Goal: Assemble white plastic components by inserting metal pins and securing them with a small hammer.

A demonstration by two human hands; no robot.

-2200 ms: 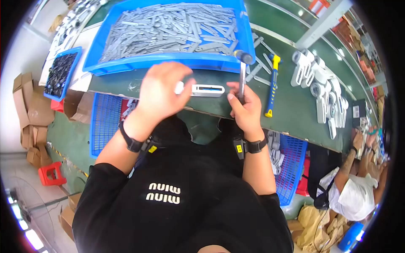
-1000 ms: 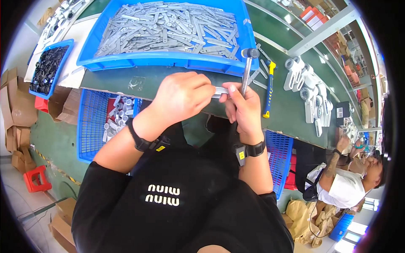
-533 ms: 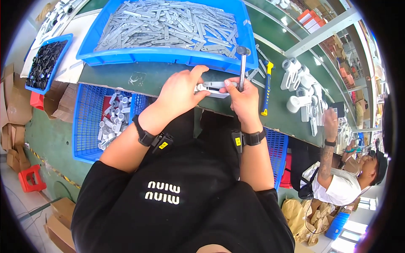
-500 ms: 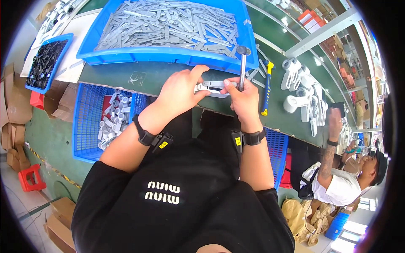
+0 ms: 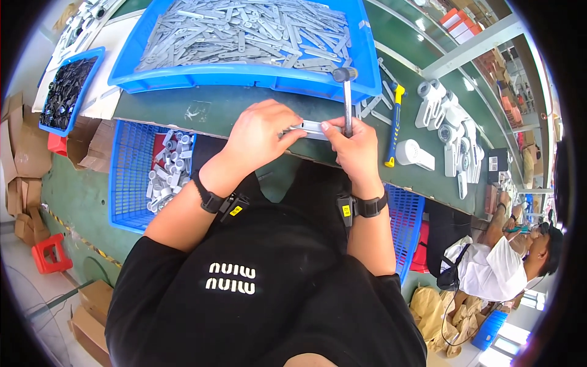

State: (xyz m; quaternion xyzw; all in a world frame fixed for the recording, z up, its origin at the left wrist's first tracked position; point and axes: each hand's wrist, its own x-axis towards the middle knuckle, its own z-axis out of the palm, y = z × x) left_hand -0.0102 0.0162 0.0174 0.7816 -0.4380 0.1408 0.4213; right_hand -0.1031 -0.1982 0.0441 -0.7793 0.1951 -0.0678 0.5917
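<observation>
The left hand (image 5: 262, 128) is curled, thumb and fingers nearly together around the left end of a pale elongated part (image 5: 314, 127); most of the palm is turned away, so I cannot tell whether it has hold of anything else. The right hand (image 5: 356, 147) is partly closed, its thumb on the part's right end and the shaft of a steel-shafted hammer (image 5: 348, 101) tucked beside that thumb, head up. Holding the hammer this way seems to leave thumb and fingertip free for pinching — 1 hand has hold of 2 things. The part spans the gap between the hands, near the front edge of the green workbench (image 5: 226, 103); gripping both ends likely stops it from turning.

Straight ahead of the hands stands a big blue tray (image 5: 257, 78) of grey strips (image 5: 244, 37), perhaps set there so either hand can reach it. To the right of the right hand lies a yellow-and-blue hammer (image 5: 395, 125), then a lone white piece (image 5: 416, 154) just beside its grip, then a cluster of white pieces (image 5: 455, 137) — probably put aside to leave the hands room. Well left of the left hand is a small blue tray (image 5: 84, 98) of black parts (image 5: 63, 85); below and left, a blue crate (image 5: 122, 177) holds more white parts (image 5: 168, 168).
</observation>
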